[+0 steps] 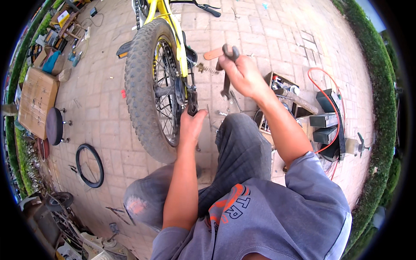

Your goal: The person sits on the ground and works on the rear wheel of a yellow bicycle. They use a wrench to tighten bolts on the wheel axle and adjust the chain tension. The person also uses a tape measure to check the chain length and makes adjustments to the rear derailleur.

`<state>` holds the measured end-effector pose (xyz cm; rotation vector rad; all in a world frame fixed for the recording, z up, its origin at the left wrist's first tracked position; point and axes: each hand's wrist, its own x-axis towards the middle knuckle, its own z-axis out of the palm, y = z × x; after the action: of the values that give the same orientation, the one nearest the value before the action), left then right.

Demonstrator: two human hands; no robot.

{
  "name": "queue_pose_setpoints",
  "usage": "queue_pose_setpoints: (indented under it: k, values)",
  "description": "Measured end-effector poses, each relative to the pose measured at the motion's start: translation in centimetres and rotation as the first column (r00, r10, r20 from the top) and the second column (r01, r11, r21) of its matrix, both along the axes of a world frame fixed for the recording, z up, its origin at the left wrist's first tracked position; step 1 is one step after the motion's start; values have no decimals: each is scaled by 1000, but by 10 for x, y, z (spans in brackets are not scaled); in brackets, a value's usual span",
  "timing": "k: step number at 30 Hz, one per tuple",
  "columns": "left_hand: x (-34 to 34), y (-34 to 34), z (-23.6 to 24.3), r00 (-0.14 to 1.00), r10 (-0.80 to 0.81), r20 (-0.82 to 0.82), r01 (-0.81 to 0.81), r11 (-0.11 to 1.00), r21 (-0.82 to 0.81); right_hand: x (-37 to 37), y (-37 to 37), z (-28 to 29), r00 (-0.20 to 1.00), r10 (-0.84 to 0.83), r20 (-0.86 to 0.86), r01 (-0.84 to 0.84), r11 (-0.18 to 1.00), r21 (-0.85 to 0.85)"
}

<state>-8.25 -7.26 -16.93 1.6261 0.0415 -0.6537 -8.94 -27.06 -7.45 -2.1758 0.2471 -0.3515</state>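
A yellow bicycle frame with a fat knobby tyre stands in front of me, and its spokes show on the right side of the wheel. My left hand is closed at the wheel hub, round a dark metal tool that reaches up from it; its exact kind is hard to make out. My right hand is raised to the right of the wheel, gripping a dark open-end wrench. Left of that hand there is a brass-coloured coil spring.
An orange strip lies on the paving. To the right are a wooden tool box, several dark battery-like blocks and an orange hose. A round stool, a cardboard box and a loose tyre are at the left.
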Motion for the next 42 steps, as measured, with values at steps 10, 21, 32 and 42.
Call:
queue_pose_setpoints:
  k: [10, 21, 32, 42]
  values:
    - [1, 0, 5, 1000, 9, -14, -10, 999, -50, 60, 12, 8, 992, 122, 25, -122, 907, 403]
    - [3, 1, -5, 1000, 0, -5, 0, 1000, -25, 95, 6, -27, 970, 207, -124, -86, 775, 626]
    - [1, 0, 0, 1000, 24, 12, -24, 999, -35, 112, -5, -85, 943, -88, -320, 318, 522, 791]
    - [1, -2, -1, 1000, -1, -9, 1, 1000, 3, 80, 20, -39, 996, 29, 83, -70, 838, 541]
